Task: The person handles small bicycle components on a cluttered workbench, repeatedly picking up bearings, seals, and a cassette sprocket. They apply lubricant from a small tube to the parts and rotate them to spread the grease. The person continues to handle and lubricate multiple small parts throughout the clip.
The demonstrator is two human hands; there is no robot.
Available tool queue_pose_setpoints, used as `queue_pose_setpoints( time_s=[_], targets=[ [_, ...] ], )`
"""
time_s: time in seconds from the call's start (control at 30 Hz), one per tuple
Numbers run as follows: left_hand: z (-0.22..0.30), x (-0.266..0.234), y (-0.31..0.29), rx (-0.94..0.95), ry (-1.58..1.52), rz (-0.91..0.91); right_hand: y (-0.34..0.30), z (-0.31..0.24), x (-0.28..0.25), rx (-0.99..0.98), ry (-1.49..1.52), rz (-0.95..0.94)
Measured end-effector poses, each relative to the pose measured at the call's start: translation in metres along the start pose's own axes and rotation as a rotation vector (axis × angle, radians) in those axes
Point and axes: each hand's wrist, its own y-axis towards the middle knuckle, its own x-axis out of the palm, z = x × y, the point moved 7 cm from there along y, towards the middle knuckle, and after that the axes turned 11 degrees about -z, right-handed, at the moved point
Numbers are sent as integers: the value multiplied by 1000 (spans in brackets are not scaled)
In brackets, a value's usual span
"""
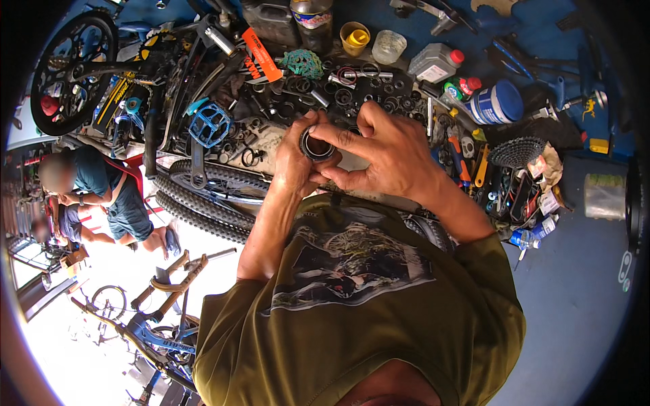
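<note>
Over the workbench, my left hand (pixel 291 159) is closed around a dark, round, hollow part with a metallic rim (pixel 314 156), which looks like a bicycle hub or bearing piece. Its open bore faces up. From the other side comes my right hand (pixel 396 152), with its index finger laid on the rim and its thumb against the near edge; the other fingers are curled. How far the part extends below the fingers is hidden. Just beyond my hands, loose rings and small metal parts (pixel 345 97) cover the bench.
A blue pedal on a crank arm (pixel 209 126), a chainring wheel (pixel 74 71) and tyres (pixel 203 210) crowd the left. Bottles, a blue-lidded tub (pixel 497 103), a cassette (pixel 516 152) and tools fill the right. Another person (pixel 112 189) sits at far left, near a blue bike frame (pixel 156 335).
</note>
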Motion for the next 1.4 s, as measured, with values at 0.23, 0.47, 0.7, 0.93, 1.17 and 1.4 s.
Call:
queue_pose_setpoints(
  time_s=[0.23,0.47,0.7,0.93,1.17,1.4],
  targets=[
    [-12,4,-4,-133,-110,-6,4,1,-4,-124,-30,57],
    [-19,4,-9,-270,-142,3,6,5,-5,-213,44,15],
    [-17,1,-11,-309,-113,29,9,13,-2,-187,176,-73],
    [0,6,-11,-184,122,84,9,7,-5,-92,340,10],
    [7,7,-9,-103,210,51,9,6,-3,-41,360,31],
    [9,5,-5,-12,253,92,10,5,-3,28,333,17]
  ],
)
